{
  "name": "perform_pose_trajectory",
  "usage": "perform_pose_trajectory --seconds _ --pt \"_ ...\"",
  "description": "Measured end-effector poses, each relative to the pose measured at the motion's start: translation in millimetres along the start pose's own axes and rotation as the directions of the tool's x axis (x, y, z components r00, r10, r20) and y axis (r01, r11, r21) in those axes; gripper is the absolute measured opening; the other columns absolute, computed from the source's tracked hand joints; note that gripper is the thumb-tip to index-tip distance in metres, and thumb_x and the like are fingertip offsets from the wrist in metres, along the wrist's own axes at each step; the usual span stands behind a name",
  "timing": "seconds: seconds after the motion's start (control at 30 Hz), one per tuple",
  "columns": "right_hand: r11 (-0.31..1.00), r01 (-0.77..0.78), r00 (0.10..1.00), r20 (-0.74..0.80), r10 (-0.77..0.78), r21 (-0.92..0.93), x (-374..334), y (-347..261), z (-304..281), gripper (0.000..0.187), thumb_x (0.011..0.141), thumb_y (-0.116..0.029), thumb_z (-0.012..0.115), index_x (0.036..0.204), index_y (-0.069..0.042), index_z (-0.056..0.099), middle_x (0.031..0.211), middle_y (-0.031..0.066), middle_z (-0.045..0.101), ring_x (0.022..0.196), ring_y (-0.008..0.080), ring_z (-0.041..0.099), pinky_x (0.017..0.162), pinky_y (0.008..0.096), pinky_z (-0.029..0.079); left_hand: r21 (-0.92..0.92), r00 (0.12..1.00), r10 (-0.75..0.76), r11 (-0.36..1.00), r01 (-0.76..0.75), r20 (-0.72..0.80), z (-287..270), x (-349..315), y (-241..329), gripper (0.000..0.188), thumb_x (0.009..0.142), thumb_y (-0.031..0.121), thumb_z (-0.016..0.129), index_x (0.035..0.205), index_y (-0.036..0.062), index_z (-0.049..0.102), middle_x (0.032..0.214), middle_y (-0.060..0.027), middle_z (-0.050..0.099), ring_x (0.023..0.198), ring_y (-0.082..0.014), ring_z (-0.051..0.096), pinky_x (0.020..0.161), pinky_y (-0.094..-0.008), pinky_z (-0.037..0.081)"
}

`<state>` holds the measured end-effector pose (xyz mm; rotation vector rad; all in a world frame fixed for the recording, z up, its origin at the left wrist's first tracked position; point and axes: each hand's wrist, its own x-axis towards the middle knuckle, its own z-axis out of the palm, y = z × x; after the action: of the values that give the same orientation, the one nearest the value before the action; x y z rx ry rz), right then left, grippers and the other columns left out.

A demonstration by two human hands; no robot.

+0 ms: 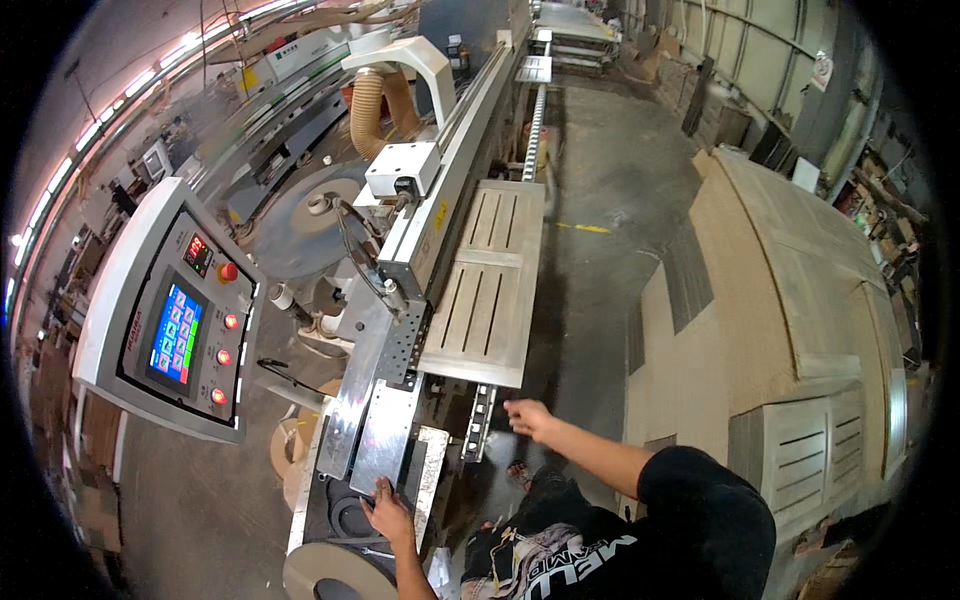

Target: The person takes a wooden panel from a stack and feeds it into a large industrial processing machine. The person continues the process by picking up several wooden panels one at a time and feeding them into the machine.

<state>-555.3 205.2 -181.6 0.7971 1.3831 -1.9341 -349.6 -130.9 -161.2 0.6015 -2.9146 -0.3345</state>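
We see left hand (388, 512) spread at metal plate (384, 437), lower centre; right hand (528, 418) loose, empty near slotted panel (479, 322), mid-frame.

Strip lts (185, 43) bright upper L, glare on metal plate (385, 430), floor (595, 150) dimmer, fisheye-bent edges, corners blk.

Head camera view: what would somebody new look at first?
Probably the bright blue screen, glowing on the white control box at the left. Then the pale slotted panel in the middle, lying alongside the long machine. Near the top, a fat tan hose bends under a white arch.
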Motion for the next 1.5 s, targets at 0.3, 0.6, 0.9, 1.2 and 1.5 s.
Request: perform_pose_trajectory --seconds 0.3,0.6,0.9,1.2,1.5 --pt "0.773 0.516 0.798 -0.121 -0.590 -0.369 -175 42 -68 0.024 0.092 -0.027 0.068 0.105 -0.007 0.064 0.088 0.0031 0.065 0.079 0.0117 0.062 0.072 0.0280 0.051 -0.179 0.991 0.098 0.978 -0.112 -0.086 1 -11 -29 0.043 0.088 0.008 0.060 0.131 0.0088 0.061 0.137 -0.0101 0.058 0.120 -0.0267 0.059 0.117 -0.0483 0.025" --pt "0.326 -0.335 0.177 -0.399 -0.900 -0.884 -434 29 -184 0.053 0.083 -0.040 0.073 0.118 -0.002 0.060 0.115 0.0214 0.061 0.107 0.0351 0.059 0.090 0.0454 0.048 -0.102 0.993 0.085 0.990 -0.093 -0.082 15 -6 -39 0.038 0.097 0.018 0.056 0.134 0.0092 0.059 0.137 -0.0022 0.058 0.125 -0.0216 0.057 0.118 -0.0430 0.026" --pt "0.551 -0.563 0.242 -0.760 -0.603 -0.616 -504 167 -277 0.069 0.084 -0.051 0.068 0.131 -0.003 0.053 0.126 0.0213 0.055 0.122 0.0371 0.051 0.100 0.0444 0.046 0.033 0.981 0.177 0.984 -0.175 -0.074 -12 -19 -26 0.036 0.100 0.026 0.049 0.130 0.0088 0.060 0.121 -0.0126 0.066 0.099 -0.0328 0.065 0.096 -0.0455 0.046" --pt "0.498 -0.444 0.072 -0.583 -0.809 -0.745 -508 187 -314 0.060 0.076 -0.040 0.075 0.121 -0.004 0.058 0.106 0.0182 0.064 0.105 0.0338 0.059 0.093 0.0430 0.048 -0.135 0.970 0.199 0.967 -0.218 -0.139 -25 -42 34 0.042 0.094 0.042 0.061 0.111 0.0039 0.067 0.088 -0.0194 0.071 0.069 -0.0390 0.067 0.060 -0.0497 0.053" --pt "0.481 -0.261 0.267 -0.541 -0.797 -0.837 -512 185 -295 0.053 0.081 -0.038 0.073 0.117 -0.002 0.061 0.109 0.0237 0.062 0.111 0.0352 0.057 0.096 0.0496 0.049 -0.817 0.504 0.645 0.491 0.303 0.575 26 -224 236 0.053 0.100 0.042 0.053 0.123 -0.0048 0.057 0.104 -0.0167 0.067 0.093 -0.0230 0.065 0.085 -0.0360 0.052"
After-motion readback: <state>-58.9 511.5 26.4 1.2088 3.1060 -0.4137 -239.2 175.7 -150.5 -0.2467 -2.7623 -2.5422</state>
